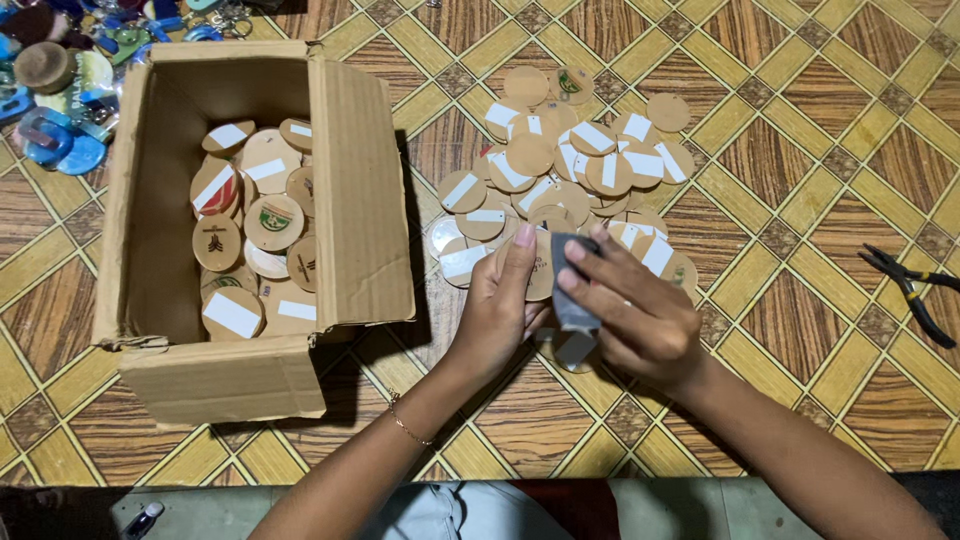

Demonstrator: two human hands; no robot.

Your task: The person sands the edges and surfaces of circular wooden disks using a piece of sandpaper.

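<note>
Two hands in view from the head cam, both working close together over the patterned floor (800, 150). My left hand (497, 305) is curled around one round wooden disc (541, 270), thumb up along its face, holding it just above the lower edge of the loose pile of discs (570, 170). My right hand (630, 310) is pinching a small grey folded strip (575, 305), looks like sandpaper or tape but I can't tell which, and pressing it against that held disc, so both hands are touching the same piece.

Most discs in the pile have a white rectangular sticker on them, a few show a small green emblem. Left of my hands sits an open cardboard box (350, 180) with more of the same discs (255, 230) heaped inside, some with stickers, some with printed designs.

Off to the far right on the floor there's a pair of black pliers (912, 285), well apart from everything. Top left corner has a jumble of blue plastic bits and keyrings (60, 100), just beside the box. There's a thin bracelet (408, 428) on my left wrist.
</note>
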